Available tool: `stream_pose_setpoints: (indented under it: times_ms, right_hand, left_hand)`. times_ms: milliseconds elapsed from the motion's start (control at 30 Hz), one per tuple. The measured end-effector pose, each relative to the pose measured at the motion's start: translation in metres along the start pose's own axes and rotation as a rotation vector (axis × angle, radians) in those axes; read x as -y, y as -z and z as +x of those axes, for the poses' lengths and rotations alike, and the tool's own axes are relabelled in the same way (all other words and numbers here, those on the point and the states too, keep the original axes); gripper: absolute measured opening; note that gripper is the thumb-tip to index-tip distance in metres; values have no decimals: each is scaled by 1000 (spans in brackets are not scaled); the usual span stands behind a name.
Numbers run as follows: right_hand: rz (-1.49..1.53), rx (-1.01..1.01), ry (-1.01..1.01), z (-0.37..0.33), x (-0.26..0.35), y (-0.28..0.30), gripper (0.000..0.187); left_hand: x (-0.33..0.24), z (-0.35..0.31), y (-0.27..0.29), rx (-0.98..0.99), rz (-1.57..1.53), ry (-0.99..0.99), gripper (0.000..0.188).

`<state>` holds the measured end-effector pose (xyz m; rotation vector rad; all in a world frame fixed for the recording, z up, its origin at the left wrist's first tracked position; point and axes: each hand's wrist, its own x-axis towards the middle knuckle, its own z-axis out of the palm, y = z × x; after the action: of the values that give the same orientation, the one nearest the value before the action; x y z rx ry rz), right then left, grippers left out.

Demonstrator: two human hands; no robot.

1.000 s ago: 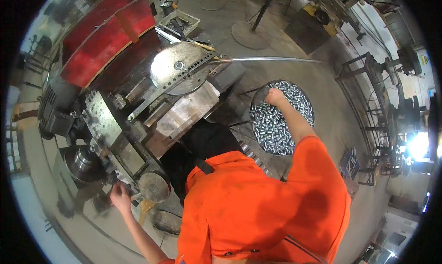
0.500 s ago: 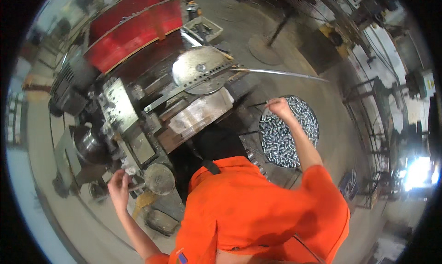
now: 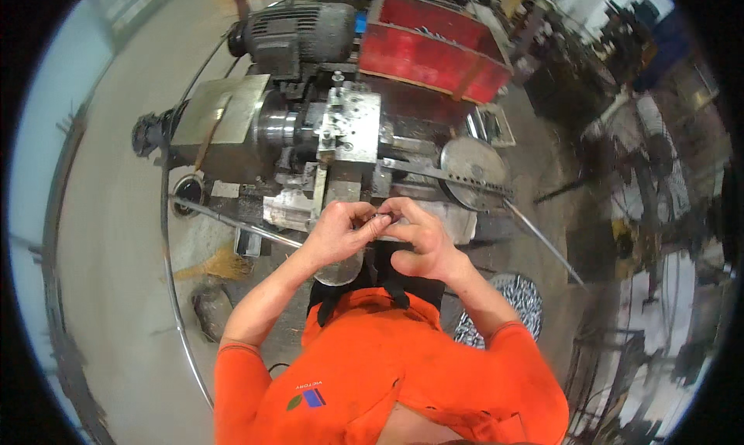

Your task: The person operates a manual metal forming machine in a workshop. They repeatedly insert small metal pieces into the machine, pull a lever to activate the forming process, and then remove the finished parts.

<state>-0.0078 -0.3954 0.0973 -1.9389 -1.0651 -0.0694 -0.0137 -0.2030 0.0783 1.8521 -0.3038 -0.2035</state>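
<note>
My left hand [image 3: 342,232] and my right hand [image 3: 425,239] meet in front of my chest, fingertips pinched together. Whatever small thing sits between them is mostly covered by the fingers; only a dark bit shows. Just beyond the hands stands a lathe-like machine with a shiny round spindle [image 3: 275,125] and a flat metal tool block [image 3: 358,127]. Below my right forearm, a round container of small silvery metal cylinders [image 3: 521,301] is partly hidden.
A large ribbed motor [image 3: 306,32] and a red metal bin [image 3: 422,53] stand behind the machine. At right, a round metal disc [image 3: 473,166] carries a perforated bar and a long rod [image 3: 546,243]. A straw broom head [image 3: 221,265] lies at left beside a metal bar [image 3: 248,228].
My right hand has left the container of cylinders, and my left hand has left the machine's front; both now meet in the middle. The view has turned left toward the machine.
</note>
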Motion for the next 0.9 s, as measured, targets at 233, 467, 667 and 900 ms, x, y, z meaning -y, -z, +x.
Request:
stream_pose_setpoints:
  times_ms: [233,467,667,900]
  right_hand:
    - [-172,163,147,44,-1,-5,31]
    - [-413,271,202,126,-27,-18,27]
    - [-798,306,-68,203,-90,-63,22]
    - [-299,319,-274,212,-101,-75,33]
  left_hand:
    - [10,-9,24,-70,-71,62,34]
    - [-14,-48,121,-189,626,12,31]
    - [18,-168,219,-540,1095,448,33]
    - [81,-290,202,-611,852,809,37]
